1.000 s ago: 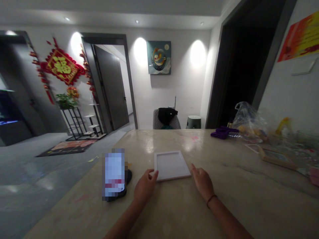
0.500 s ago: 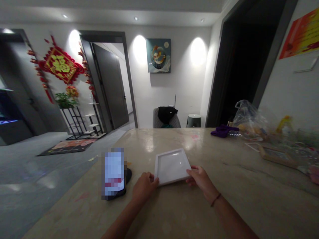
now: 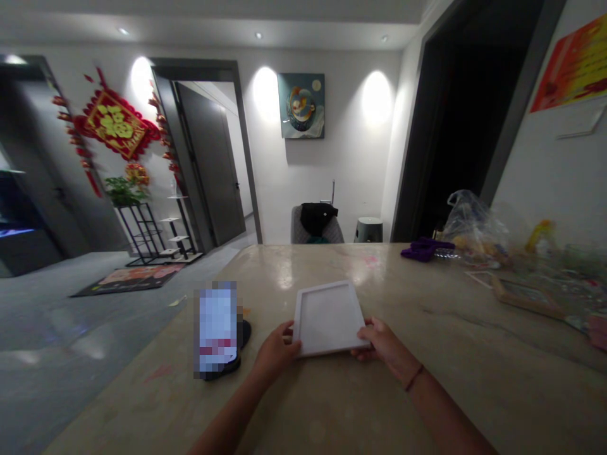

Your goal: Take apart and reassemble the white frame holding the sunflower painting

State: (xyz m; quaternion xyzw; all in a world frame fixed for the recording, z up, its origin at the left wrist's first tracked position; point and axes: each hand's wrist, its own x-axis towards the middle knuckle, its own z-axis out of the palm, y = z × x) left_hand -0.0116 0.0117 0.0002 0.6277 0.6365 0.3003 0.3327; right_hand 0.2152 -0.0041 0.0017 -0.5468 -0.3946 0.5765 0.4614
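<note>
A white square frame [image 3: 327,318] is held just above the beige marble table [image 3: 427,373], its far edge tipped up a little. My left hand [image 3: 275,349] grips the frame's near left corner, fingers curled on the rim. My right hand [image 3: 383,342] grips the near right corner, thumb on top, a thin dark band on the wrist. A phone [image 3: 217,330] stands on a dark holder just left of my left hand.
At the table's right stand a clear plastic bag [image 3: 474,230], a purple cloth [image 3: 422,249], a wooden picture frame [image 3: 524,296] and blurred clutter. A chair with a black bag [image 3: 317,224] sits beyond the far edge. The table's left edge drops to grey floor.
Both hands closed on the white frame's near corners and lifted it off the table; it has come slightly toward me and tilted.
</note>
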